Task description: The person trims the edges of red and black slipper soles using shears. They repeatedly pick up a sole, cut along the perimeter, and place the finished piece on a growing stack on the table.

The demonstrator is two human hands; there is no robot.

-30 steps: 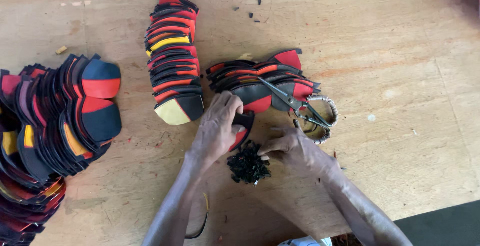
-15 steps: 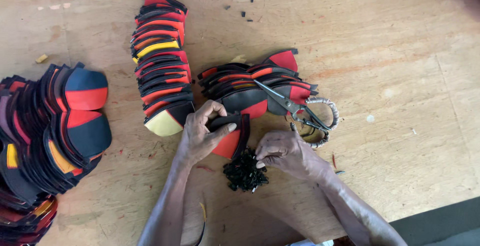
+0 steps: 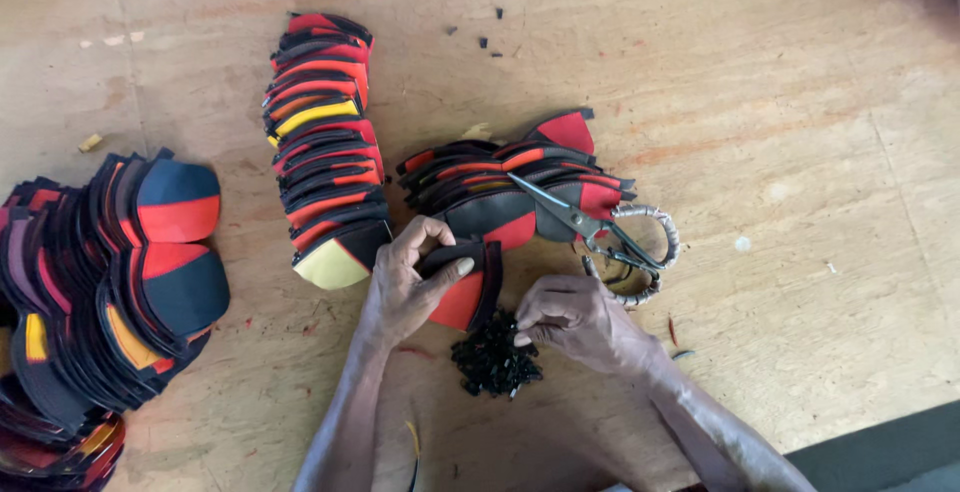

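Nearest, the wooden table (image 3: 820, 152) carries one small heap of black bits (image 3: 495, 360), and the right hand (image 3: 575, 320) sits just beside it, fingertips pinched together at the heap's right edge; whether they grip a bit I cannot tell. A little farther and to the left, the left hand (image 3: 405, 287) grasps a red and black cut piece (image 3: 468, 287), thumb on top and fingers curled over its far edge. That piece looks thin, light and bendy, likely to flop if held by a corner, so a pinch across its curved rim seems the surest hold. Beyond it, one pair of scissors (image 3: 590, 224) with wrapped handles lies on a fanned stack (image 3: 500, 177) of like pieces. I count three more stacks: one long row (image 3: 325, 147) farther left, and two at the far left edge (image 3: 110, 272), pieces too many to count.
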